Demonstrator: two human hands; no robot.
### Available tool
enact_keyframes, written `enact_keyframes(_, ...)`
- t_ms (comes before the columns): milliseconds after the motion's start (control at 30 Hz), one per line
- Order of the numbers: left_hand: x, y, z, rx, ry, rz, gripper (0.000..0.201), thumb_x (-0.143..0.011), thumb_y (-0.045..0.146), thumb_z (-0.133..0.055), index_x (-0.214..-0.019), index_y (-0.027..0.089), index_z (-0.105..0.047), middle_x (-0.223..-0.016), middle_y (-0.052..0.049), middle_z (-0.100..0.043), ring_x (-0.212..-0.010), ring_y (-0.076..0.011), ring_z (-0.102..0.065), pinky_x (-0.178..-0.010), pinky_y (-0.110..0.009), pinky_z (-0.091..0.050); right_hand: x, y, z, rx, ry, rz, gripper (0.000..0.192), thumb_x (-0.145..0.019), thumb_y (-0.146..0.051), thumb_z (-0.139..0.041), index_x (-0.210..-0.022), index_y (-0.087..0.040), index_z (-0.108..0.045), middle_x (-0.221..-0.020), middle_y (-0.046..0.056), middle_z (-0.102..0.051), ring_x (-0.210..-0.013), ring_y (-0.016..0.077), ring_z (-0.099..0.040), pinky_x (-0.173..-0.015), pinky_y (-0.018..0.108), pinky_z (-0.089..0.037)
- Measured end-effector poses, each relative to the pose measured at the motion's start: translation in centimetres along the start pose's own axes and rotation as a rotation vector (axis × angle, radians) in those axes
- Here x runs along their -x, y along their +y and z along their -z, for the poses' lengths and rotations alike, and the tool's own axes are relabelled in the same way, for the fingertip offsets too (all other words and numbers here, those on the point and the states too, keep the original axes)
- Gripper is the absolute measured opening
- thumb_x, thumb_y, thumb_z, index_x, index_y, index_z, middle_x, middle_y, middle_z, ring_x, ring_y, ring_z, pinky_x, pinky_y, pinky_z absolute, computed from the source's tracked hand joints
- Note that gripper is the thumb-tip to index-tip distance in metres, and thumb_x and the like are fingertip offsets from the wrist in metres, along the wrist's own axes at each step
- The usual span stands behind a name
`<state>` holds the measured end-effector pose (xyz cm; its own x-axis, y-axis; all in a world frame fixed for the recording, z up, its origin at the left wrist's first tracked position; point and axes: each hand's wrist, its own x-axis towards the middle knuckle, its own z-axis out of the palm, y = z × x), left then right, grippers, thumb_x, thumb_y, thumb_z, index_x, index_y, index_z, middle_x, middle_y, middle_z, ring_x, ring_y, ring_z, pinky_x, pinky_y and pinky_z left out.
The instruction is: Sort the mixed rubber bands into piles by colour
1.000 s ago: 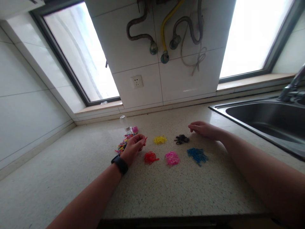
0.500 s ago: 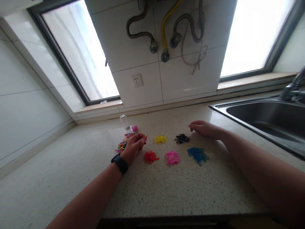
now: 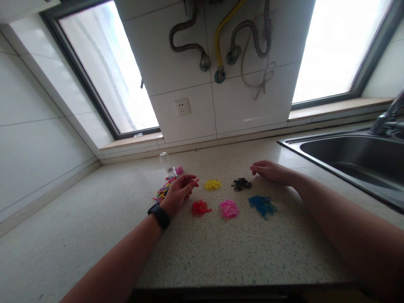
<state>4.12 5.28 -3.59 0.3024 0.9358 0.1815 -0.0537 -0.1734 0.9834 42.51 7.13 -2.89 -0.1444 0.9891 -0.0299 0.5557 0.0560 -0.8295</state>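
My left hand (image 3: pixel 180 194), with a black watch on its wrist, pinches a small red rubber band (image 3: pixel 197 181) between thumb and fingertips. Beneath and behind it, partly covered, lies a mixed heap of coloured rubber bands (image 3: pixel 162 190). Just in front is a red pile (image 3: pixel 200 208); a yellow pile (image 3: pixel 213 184) lies to its upper right. My right hand (image 3: pixel 267 170) rests on the counter with fingers curled together and no item showing in them. Closest to it is a black pile (image 3: pixel 241 184). A pink pile (image 3: pixel 229 209) and a blue pile (image 3: pixel 262 205) lie nearer me.
Behind the mixed heap, a clear plastic container (image 3: pixel 164 160) lies near a pink object (image 3: pixel 179 170). A steel sink (image 3: pixel 315 145) is set into the speckled counter (image 3: pixel 227 256) at the right. A tiled wall with a socket (image 3: pixel 182 107) and hoses rises at the back.
My left hand has lifted and stretched its fingers slightly to the right, and the red band now sticks out from its fingertips. My right hand has stayed in place.
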Motion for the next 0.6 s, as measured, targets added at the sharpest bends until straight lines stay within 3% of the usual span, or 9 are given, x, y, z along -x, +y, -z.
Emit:
enact_keyframes(100,-0.08,0.01,-0.05,-0.009,-0.002,0.003,0.045,-0.079,0.042,-0.075,-0.115,0.017,-0.065,-0.091,-0.005,-0.069,-0.057,-0.0067,-0.047,-0.044,-0.017,-0.033,0.05,-0.12,0.00,0.012,-0.001,-0.004,0.052,-0.080,-0.069,-0.054,-0.079,-0.018,-0.062,-0.053,-0.006,-0.033,-0.047,0.0097,-0.029,-0.045,0.025,-0.021)
enact_keyframes(333,-0.21,-0.36,0.08,-0.014,0.007,-0.009,0.040,-0.079,0.040,-0.073,-0.112,0.018,-0.069,-0.092,-0.005,-0.068,-0.061,-0.0078,-0.048,-0.045,-0.018,-0.035,0.22,-0.37,-0.05,0.028,-0.002,-0.011,0.052,-0.080,-0.069,-0.054,-0.079,-0.018,-0.062,-0.053,-0.006,-0.033,-0.048,0.0104,-0.029,-0.046,0.026,-0.022)
enact_keyframes(600,-0.06,-0.01,-0.04,-0.014,-0.025,-0.026,0.042,-0.085,0.039,-0.067,-0.123,0.022,-0.060,-0.088,-0.002,-0.064,-0.060,-0.0080,-0.049,-0.045,-0.017,-0.035,0.15,-0.30,-0.07,0.052,0.005,0.001,0.050,-0.081,-0.067,-0.054,-0.078,-0.018,-0.063,-0.054,-0.005,-0.034,-0.049,0.0105,-0.030,-0.046,0.026,-0.022)
